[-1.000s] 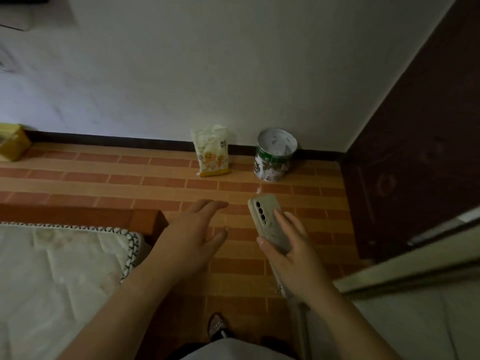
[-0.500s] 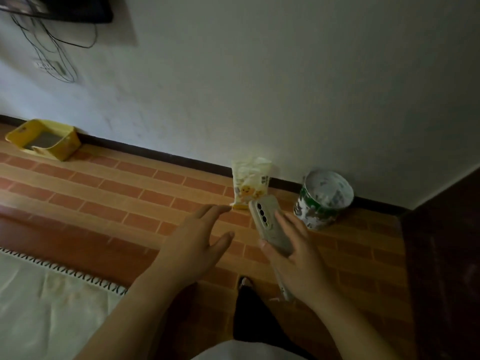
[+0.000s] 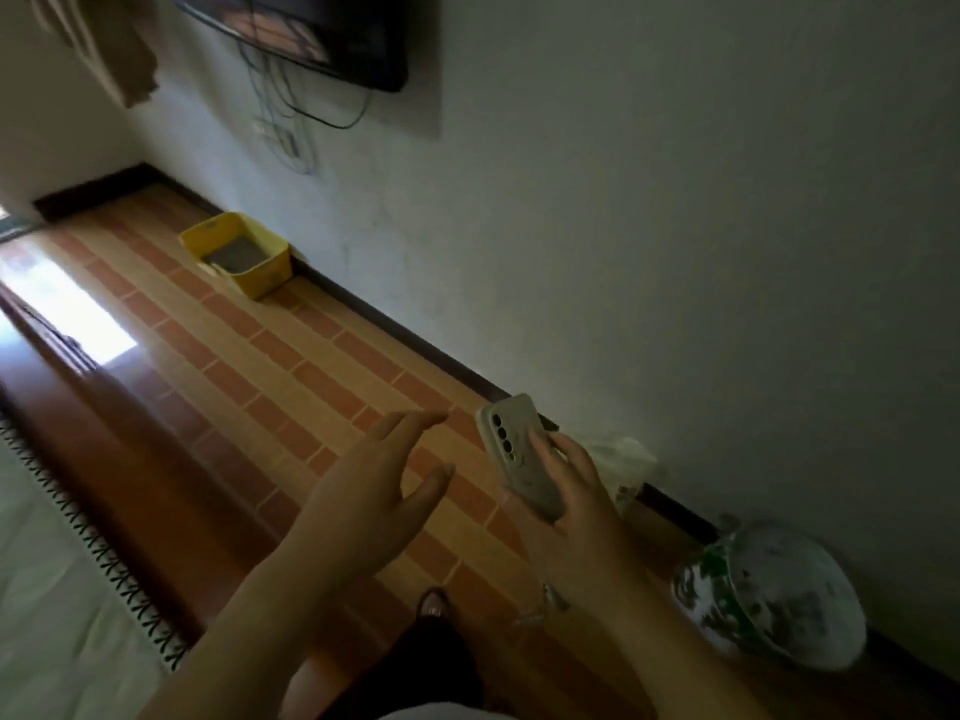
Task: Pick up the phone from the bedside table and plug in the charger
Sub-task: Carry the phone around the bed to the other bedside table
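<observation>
My right hand (image 3: 576,506) is shut on a pale phone (image 3: 511,444), held upright with its back and camera lenses toward me. A small charm or strap dangles below that hand. My left hand (image 3: 374,491) floats just left of the phone, fingers spread and empty, not touching it. On the far wall, loose cables and a wall socket (image 3: 283,140) hang under a dark wall-mounted screen (image 3: 332,33). No charger plug can be made out clearly.
A yellow plastic bin (image 3: 244,257) sits against the wall on the brick-pattern floor (image 3: 249,366). A green-and-white tin (image 3: 769,595) and a pale snack bag (image 3: 623,459) stand by the baseboard at right. A mattress edge (image 3: 62,563) lies at left.
The view has swung left and tilted, bringing the screen, cables and yellow bin into view. Both hands keep their pose, the phone still in my right hand.
</observation>
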Demonstrator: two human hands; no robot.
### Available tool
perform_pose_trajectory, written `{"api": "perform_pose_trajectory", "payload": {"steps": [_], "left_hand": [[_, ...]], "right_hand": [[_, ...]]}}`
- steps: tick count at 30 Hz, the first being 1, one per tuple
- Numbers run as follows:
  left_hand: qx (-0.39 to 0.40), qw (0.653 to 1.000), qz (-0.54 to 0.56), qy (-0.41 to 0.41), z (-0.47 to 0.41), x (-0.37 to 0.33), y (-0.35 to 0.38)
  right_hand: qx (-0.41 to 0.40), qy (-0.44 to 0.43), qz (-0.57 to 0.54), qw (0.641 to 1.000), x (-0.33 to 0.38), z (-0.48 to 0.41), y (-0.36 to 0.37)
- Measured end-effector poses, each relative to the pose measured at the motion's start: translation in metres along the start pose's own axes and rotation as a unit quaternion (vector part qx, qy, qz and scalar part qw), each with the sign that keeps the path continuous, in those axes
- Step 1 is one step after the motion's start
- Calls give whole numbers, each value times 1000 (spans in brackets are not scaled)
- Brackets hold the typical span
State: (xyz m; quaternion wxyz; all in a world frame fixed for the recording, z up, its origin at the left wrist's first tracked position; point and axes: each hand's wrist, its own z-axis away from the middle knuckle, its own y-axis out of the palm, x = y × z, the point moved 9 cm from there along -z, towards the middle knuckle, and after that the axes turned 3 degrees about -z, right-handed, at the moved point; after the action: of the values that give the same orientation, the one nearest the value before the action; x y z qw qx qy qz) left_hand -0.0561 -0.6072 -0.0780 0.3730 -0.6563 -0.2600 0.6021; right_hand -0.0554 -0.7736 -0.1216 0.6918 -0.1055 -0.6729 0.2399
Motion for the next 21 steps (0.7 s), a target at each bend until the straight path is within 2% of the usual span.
{"api": "perform_pose_trajectory", "payload": {"steps": [5, 11, 15, 21], "left_hand": [[-32, 999, 11, -39, -89, 65, -32], [-45, 997, -19, -54, -194, 148, -96], [-61, 993, -27, -92, -233, 205, -150], [-80, 983, -6, -163, -263, 292, -209]], "right_hand": [[28, -44, 17, 998, 23, -123, 28], [25, -79, 20, 996, 64, -272, 67], [57, -118, 41, 991, 106, -354, 115], [134, -122, 43, 982, 150, -451, 199]]}}
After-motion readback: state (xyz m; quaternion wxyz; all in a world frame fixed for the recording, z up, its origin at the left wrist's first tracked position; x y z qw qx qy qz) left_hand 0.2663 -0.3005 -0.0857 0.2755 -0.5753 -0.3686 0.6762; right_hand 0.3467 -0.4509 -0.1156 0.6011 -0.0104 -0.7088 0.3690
